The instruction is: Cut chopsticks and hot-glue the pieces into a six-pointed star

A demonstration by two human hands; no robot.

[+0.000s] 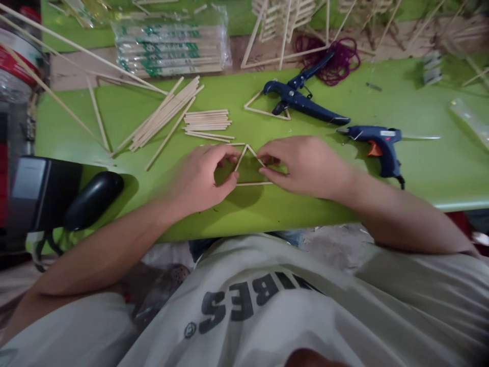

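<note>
Grip of left hand (202, 178) and right hand (305, 165) pinches the stick triangle (252, 183) mid-frame, flat on the tabletop (420, 163), seemingly steadying its corners.

Dark block letters run across the white shirt (267, 316), upside down to the camera and creased. Only a piece like "BES" comes through, with a small round emblem beside it. Green print on the plastic packets (171, 46) is blurred, and the glue gun (378, 142) label is unreadable too.
</note>
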